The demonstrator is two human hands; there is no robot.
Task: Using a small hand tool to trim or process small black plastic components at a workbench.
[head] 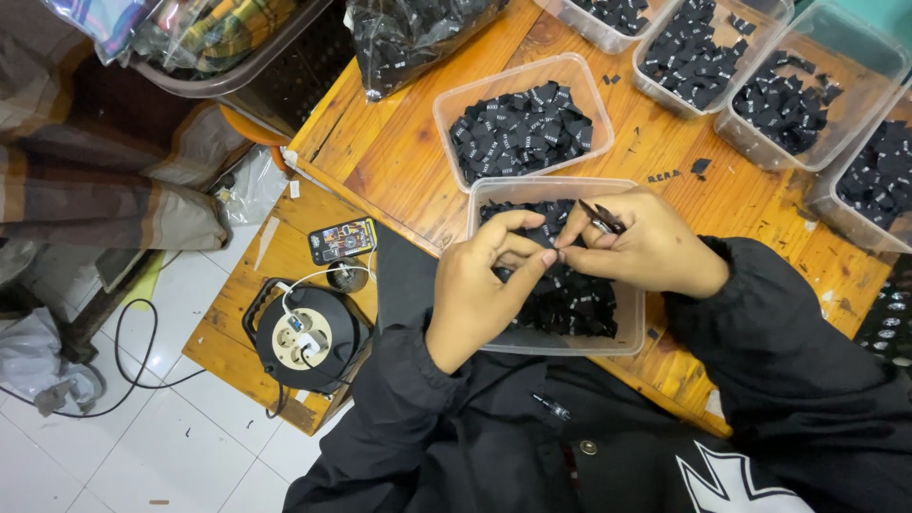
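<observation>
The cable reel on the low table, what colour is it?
Black cable reel with a cream centre, seen in the head view.

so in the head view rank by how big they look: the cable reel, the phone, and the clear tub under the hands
1. clear tub, partly covered by the hands
2. cable reel
3. phone
The reel and phone sit lower, farther from the camera, so true sizes are unsure.

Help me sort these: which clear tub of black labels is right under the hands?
The nearest clear tub, at the table's front edge; both hands work above it, the other tubs lie beyond.
</observation>
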